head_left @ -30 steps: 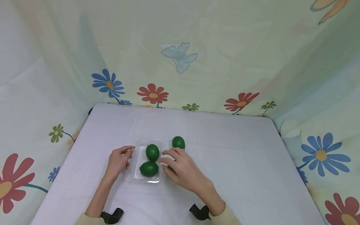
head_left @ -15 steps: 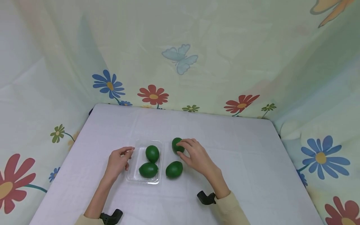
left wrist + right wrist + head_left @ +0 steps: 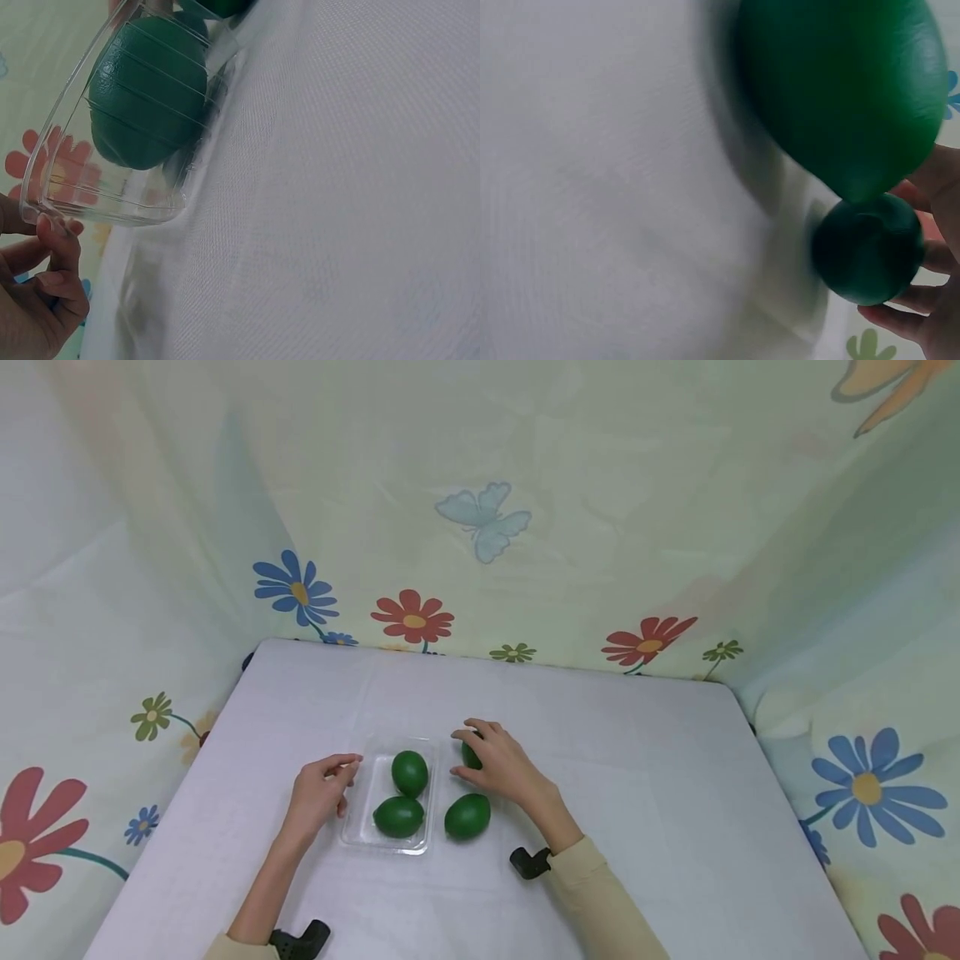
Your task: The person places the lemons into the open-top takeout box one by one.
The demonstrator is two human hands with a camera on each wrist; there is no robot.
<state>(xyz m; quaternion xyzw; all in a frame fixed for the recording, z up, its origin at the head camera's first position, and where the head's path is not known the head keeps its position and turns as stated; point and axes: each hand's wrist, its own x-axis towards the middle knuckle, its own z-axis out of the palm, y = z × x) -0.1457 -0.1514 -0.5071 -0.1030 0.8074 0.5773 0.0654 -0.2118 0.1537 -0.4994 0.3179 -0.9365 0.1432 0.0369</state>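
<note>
My left hand (image 3: 318,789) pinches the left rim of a clear plastic box (image 3: 360,831); its thumb and finger are on the rim in the left wrist view. Inside the box lie two green limes, a far lime (image 3: 409,773) and a near lime (image 3: 399,817). To the right of the box, my right hand (image 3: 501,764) has its fingers and thumb round another lime (image 3: 868,249), mostly hidden under the hand in the head view. A loose lime (image 3: 467,817) lies closer to me on the cloth, large in the foreground of the right wrist view.
A white cloth covers the table (image 3: 637,793). Behind it hangs a curtain (image 3: 600,527) printed with flowers and a butterfly. A black wrist device sits at each sleeve, one left (image 3: 302,939) and one right (image 3: 530,862).
My right hand has left the near loose lime beside the box, moved to the far loose lime and closed its fingers round it. My left hand has stayed at the box rim.
</note>
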